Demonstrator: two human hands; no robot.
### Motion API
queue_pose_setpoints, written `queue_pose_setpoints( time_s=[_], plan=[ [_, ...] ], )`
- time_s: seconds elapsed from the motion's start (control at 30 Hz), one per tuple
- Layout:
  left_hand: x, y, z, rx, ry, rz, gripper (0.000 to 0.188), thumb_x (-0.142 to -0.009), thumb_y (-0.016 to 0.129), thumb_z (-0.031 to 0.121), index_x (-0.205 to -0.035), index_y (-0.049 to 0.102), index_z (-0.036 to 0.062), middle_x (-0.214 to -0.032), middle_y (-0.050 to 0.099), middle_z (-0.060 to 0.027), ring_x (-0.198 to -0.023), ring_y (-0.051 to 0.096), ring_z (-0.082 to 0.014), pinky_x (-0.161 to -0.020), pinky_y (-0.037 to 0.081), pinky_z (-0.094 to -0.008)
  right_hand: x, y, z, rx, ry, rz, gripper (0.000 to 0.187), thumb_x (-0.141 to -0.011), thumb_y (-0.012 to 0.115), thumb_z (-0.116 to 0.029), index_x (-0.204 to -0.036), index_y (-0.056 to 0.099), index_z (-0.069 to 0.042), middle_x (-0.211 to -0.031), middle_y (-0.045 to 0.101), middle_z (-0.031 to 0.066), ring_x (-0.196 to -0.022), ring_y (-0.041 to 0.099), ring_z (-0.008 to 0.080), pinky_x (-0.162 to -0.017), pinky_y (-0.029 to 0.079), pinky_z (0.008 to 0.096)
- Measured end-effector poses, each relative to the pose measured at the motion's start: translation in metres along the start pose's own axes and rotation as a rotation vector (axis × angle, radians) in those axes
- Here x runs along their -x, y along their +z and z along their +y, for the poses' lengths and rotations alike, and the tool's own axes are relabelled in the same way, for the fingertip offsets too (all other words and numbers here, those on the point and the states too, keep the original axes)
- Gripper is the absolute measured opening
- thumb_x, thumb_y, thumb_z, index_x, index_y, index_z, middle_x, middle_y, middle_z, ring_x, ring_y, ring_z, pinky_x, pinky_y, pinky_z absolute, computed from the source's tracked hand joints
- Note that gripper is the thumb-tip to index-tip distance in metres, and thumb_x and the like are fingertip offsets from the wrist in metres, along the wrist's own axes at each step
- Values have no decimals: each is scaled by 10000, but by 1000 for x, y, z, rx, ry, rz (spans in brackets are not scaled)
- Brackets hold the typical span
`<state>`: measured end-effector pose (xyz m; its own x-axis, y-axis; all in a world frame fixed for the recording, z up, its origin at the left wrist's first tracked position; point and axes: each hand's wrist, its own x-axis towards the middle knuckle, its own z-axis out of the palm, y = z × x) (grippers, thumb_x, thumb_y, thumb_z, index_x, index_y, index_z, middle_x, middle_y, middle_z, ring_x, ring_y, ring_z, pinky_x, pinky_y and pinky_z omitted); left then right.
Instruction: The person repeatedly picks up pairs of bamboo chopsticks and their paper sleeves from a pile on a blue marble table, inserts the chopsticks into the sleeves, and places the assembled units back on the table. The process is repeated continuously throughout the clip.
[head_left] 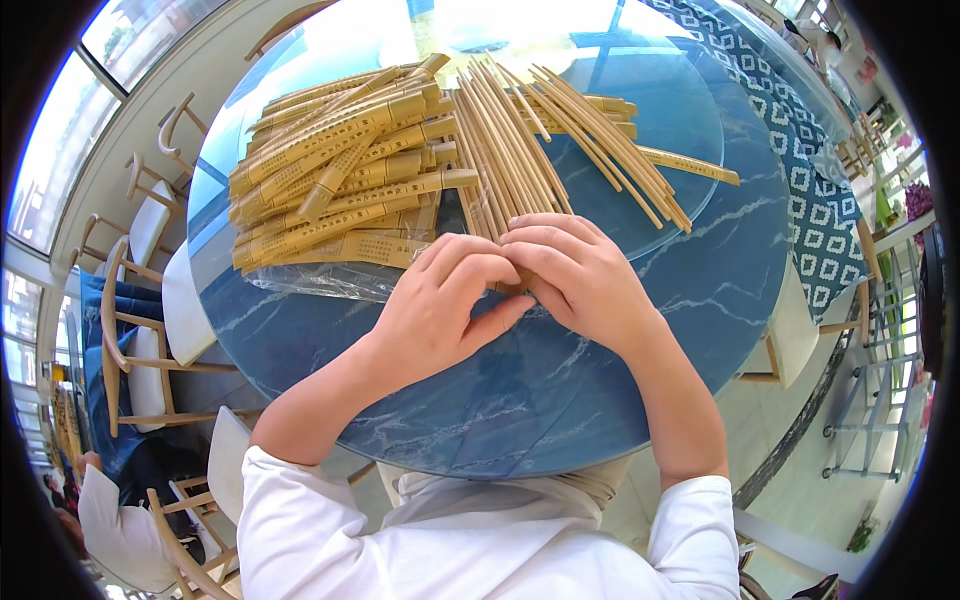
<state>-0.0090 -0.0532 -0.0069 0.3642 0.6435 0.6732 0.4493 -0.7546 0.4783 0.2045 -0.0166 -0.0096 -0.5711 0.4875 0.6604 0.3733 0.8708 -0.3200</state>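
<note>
Both my left hand [445,300] and my right hand [580,280] are closed, meeting fingertip to fingertip over the near part of the table. A small brown piece shows between the fingers; most of it is covered, and I cannot make out its kind. Just beyond my fingers lies a bundle of loose wooden chopsticks [502,150], its near ends partly hidden by my hands. To the left is a heap of printed brown paper chopstick sleeves [340,165], on a clear plastic bag [330,282]. More chopsticks [612,148] are spread to the right.
Everything lies on a round blue marbled table [480,420] with a glass turntable [690,140]. Several more sleeves [690,165] lie under and beside the right chopsticks. Wooden chairs [115,330] stand at the left, near another person's white sleeve [115,525]. Patterned cloth [810,230] hangs at the right.
</note>
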Motion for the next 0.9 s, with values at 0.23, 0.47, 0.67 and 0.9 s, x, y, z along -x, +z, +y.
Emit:
queue_pose_setpoints(
  time_s=[0.23, 0.47, 0.67, 0.9],
  plan=[
    [1, 1, -31, -236, -60, -135, 173, -995, 694, 97, -1159, 658, 54, -981, 767, -63, -998, 699, -336, -1066, 495, -467, 8, -30, 33, -108, 234, 331, 165, -967, 683, 11, -1124, 697, -39, -1031, 746, 93, -955, 728, 232, -832, 572, 329],
    [-6, -5, -24, -338, -41, -64, 183, -993, 679, 67, -1166, 733, 85, -1037, 778, -73, -1010, 733, -257, -1112, 469, -467, 16, -44, 72, -475, 470, 784, 153, -1074, 607, -94, -1195, 660, -18, -1011, 730, 50, -893, 685, 111, -833, 572, 271],
    [-13, -15, -34, -695, -65, -48, 499, -944, 769, 228, -1397, 630, 69, -1279, 733, -110, -1233, 679, -273, -1274, 241, -539, 18, -29, 63, -167, 276, 377, 163, -994, 694, -65, -1149, 745, -49, -1056, 755, 109, -956, 718, 238, -827, 569, 331],
    [-6, -3, -31, -539, -63, -264, 407, -942, 715, 105, -1347, 676, 90, -1292, 724, -107, -1239, 672, -246, -1271, 238, -574, 15, -12, 50, -49, 30, 217, 277, -940, 728, -82, -1217, 737, -96, -1063, 739, 76, -991, 706, 274, -866, 585, 376]
  ],
)
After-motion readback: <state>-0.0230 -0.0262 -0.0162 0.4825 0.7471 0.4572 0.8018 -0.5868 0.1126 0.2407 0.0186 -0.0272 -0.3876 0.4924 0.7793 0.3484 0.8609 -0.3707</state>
